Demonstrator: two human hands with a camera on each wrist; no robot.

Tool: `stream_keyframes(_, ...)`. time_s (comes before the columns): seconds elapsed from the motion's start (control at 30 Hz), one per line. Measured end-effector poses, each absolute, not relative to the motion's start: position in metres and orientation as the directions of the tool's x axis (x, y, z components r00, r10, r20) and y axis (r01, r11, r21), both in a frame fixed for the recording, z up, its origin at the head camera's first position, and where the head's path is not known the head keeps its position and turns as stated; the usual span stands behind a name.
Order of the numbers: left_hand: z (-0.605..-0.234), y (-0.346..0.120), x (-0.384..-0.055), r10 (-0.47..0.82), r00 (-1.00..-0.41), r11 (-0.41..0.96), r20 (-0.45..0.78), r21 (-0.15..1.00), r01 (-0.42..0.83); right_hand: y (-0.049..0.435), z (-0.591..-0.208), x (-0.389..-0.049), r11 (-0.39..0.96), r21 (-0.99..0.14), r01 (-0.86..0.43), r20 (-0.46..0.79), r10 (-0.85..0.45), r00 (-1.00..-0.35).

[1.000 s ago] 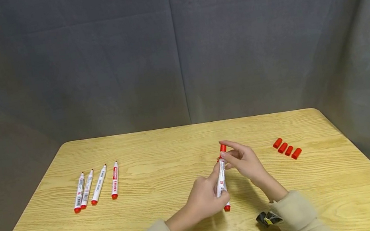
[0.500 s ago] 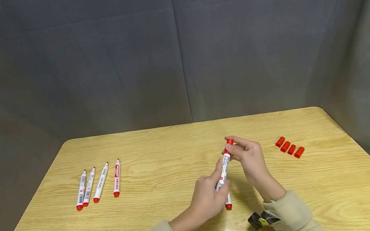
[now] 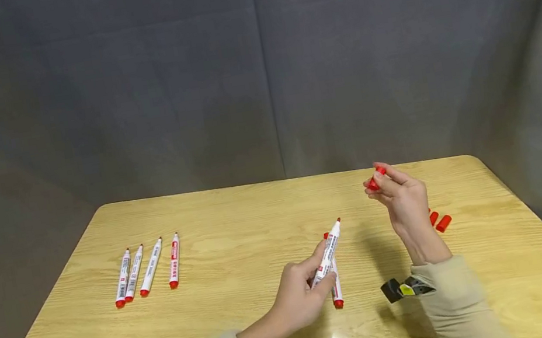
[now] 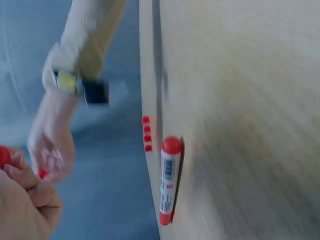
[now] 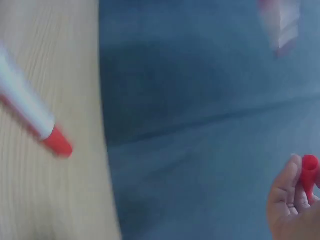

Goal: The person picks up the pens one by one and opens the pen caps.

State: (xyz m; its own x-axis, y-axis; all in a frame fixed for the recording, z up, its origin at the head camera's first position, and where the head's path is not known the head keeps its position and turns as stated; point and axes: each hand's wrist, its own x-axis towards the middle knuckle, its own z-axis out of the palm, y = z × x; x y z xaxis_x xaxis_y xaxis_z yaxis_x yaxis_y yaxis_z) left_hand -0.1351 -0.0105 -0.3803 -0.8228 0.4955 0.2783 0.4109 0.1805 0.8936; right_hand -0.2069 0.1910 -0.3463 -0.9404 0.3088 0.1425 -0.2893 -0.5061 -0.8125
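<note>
In the head view my left hand [image 3: 298, 292] grips a white whiteboard marker [image 3: 329, 251], its bare red tip pointing up and away. To the right and higher, my right hand [image 3: 410, 206] pinches a red marker cap [image 3: 377, 177] between thumb and fingers, apart from the marker. The right wrist view shows this cap [image 5: 310, 167] with its hollow end visible. Below the left hand, a capped marker [image 3: 337, 291] lies on the table, partly hidden by the held marker. The left wrist view shows that capped marker [image 4: 168, 182] whole.
Several uncapped markers [image 3: 151, 267] lie side by side at the table's left, tips away from me. Loose red caps [image 3: 444, 223] lie in a row at the right, partly hidden behind my right hand. A grey curtain [image 3: 185, 100] hangs behind the wooden table [image 3: 237, 221].
The cap has come off the marker; my right hand has carried it up and to the right. My left hand stays in about the same place with the marker, whose tip now shows.
</note>
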Motion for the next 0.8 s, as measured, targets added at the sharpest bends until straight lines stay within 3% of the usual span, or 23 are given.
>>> stream_keyframes(0.13, -0.367, -0.015, -0.133, 0.472, -0.822, 0.208, 0.319, 0.866, 0.455, 0.199, -0.342, -0.197, -0.338, -0.896, -0.288, 0.235, 0.189, -0.953)
stream_keyframes(0.33, -0.357, -0.021, -0.134, 0.419, -0.834, 0.186, 0.36, 0.865, 0.467, 0.197, -0.345, -0.186, -0.158, -0.93, -0.333, 0.311, 0.148, -0.939)
stream_keyframes(0.57, -0.387, -0.038, -0.15, 0.343, -0.853, 0.18, 0.394, 0.863, 0.471, 0.201, -0.353, -0.179, -0.133, -0.946, -0.296, 0.281, 0.116, -0.953)
stream_keyframes(0.8, -0.39, -0.062, -0.153, 0.403, -0.844, 0.23, 0.354, 0.853, 0.468, 0.209, -0.355, -0.172, -0.119, -0.959, -0.259, 0.25, 0.084, -0.965)
